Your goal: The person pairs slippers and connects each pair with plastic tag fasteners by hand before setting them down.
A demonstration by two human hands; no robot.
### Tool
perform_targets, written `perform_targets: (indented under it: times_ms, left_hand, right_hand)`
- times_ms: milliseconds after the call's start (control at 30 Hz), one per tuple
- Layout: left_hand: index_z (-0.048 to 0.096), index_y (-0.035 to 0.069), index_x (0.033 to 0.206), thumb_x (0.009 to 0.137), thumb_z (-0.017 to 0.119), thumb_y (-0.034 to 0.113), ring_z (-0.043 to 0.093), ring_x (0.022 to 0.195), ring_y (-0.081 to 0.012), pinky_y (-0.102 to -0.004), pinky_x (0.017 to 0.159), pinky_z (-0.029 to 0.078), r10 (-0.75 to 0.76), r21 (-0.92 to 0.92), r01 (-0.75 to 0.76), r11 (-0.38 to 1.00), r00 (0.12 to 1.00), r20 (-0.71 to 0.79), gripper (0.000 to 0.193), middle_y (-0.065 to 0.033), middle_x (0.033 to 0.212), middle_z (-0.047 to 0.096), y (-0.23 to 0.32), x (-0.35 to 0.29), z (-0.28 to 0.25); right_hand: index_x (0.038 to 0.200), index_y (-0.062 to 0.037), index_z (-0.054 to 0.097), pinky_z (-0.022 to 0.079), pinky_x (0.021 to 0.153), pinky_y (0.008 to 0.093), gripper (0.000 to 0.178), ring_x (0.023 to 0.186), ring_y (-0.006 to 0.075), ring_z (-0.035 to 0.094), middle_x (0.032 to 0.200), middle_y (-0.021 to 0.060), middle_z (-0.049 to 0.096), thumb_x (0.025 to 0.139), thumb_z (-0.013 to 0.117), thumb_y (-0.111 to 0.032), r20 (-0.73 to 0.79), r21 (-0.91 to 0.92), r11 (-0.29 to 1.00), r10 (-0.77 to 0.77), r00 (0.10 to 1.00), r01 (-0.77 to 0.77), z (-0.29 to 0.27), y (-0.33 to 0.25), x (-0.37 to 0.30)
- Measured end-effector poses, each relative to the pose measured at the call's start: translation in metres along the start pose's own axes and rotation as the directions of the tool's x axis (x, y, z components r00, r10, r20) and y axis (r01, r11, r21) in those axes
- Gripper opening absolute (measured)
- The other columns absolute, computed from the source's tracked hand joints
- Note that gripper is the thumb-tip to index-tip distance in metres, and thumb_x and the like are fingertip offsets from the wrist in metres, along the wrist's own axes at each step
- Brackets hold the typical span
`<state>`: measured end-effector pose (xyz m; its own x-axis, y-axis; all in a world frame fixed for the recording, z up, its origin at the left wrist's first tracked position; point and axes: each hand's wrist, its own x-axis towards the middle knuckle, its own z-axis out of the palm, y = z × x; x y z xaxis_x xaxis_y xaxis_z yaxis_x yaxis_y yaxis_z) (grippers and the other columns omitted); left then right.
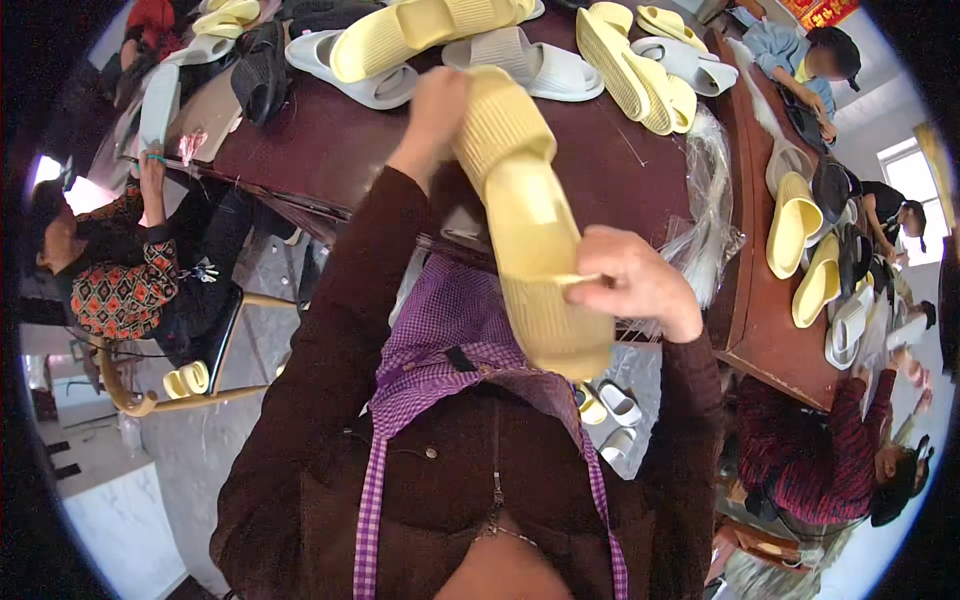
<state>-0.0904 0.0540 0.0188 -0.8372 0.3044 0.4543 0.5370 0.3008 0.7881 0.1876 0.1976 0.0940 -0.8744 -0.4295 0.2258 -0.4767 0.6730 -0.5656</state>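
Note:
A pair of yellow ribbed slippers [530,205], apparently fitted together end to end, is held in front of my apron, tilted from the table edge towards me. My left hand [440,108] is closed on the far end, its fingertips partly hidden. At the near end, my right hand [636,280] pinches at the edge of the ribbed strap, thumb and fingers together. Motion smears the near toe a little. Beyond my hands, another joined yellow pair [425,35] lies on top of grey slippers [530,65].
The dark red table [320,160] carries more slippers along its far side. Clear plastic bags [705,215] hang over its right edge. A second table [765,320] with yellow slippers [795,225] stands to the right. People work on both sides; a wooden chair [225,350] stands left.

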Motion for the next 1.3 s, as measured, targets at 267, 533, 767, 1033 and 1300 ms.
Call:
perform_targets:
  times_ms: [267,533,767,1033,1300]
  left_hand:
    - [0.063,-0.005,0.095,0.082,0.054,0.022,0.058,0.071,-0.0148,-0.0284,0.065,0.046,-0.235,-0.164,0.269,0.949,0.951,0.203,0.031,-0.0080,0.078,0.063,-0.016,0.002,-0.053]
    - [0.063,-0.005,0.092,0.082,0.054,0.022,0.057,0.068,-0.0138,-0.0294,0.061,0.046,-0.243,-0.182,0.331,0.926,0.891,0.383,0.030,-0.0077,0.078,0.063,-0.015,-0.022,-0.026]
    - [0.061,-0.003,0.103,0.084,0.055,0.024,0.057,0.081,-0.0140,-0.0273,0.072,0.046,-0.197,-0.169,0.282,0.944,0.897,0.395,0.034,-0.0079,0.091,0.064,-0.009,-0.014,0.005]
    - [0.056,-0.003,0.111,0.084,0.057,0.018,0.059,0.091,-0.0214,-0.0308,0.081,0.046,0.068,-0.191,-0.062,0.980,0.997,0.024,0.034,-0.0139,0.100,0.060,-0.005,-0.035,0.016]
    - [0.056,-0.001,0.104,0.081,0.058,0.005,0.057,0.091,-0.0263,-0.0326,0.080,0.045,0.384,-0.136,-0.365,0.921,0.907,0.170,0.024,-0.0155,0.100,0.057,0.092,-0.126,-0.021]
  right_hand:
    - [0.082,-0.0009,0.061,0.044,0.054,0.0268,0.021,0.057,0.0145,0.052,0.067,0.0039,0.055,0.081,0.064,-0.021,-0.463,0.661,0.707,0.648,0.605,-0.252,-0.020,0.005,-0.064]
    - [0.100,0.0034,0.056,0.051,0.060,0.0288,0.025,0.064,0.0192,0.061,0.079,0.0115,0.062,0.088,0.056,-0.019,-0.313,0.950,0.267,0.784,0.536,0.164,0.018,0.024,-0.018]
    - [0.111,0.0072,0.053,0.050,0.082,0.0323,0.028,0.091,0.0209,0.062,0.103,0.0134,0.059,0.089,0.052,-0.010,-0.335,0.942,0.289,0.780,0.529,0.170,0.066,0.021,0.018]
    - [0.102,0.0028,0.060,0.049,0.076,0.0283,0.021,0.085,0.0172,0.061,0.093,0.0096,0.063,0.085,0.056,-0.007,-0.267,0.799,0.534,0.728,0.631,-0.278,0.086,-0.020,-0.059]
    - [0.094,0.0012,0.063,0.048,0.066,0.0255,0.017,0.074,0.0119,0.060,0.084,0.0081,0.064,0.079,0.062,-0.007,-0.153,0.599,0.549,0.793,0.590,-0.583,0.083,-0.053,-0.137]
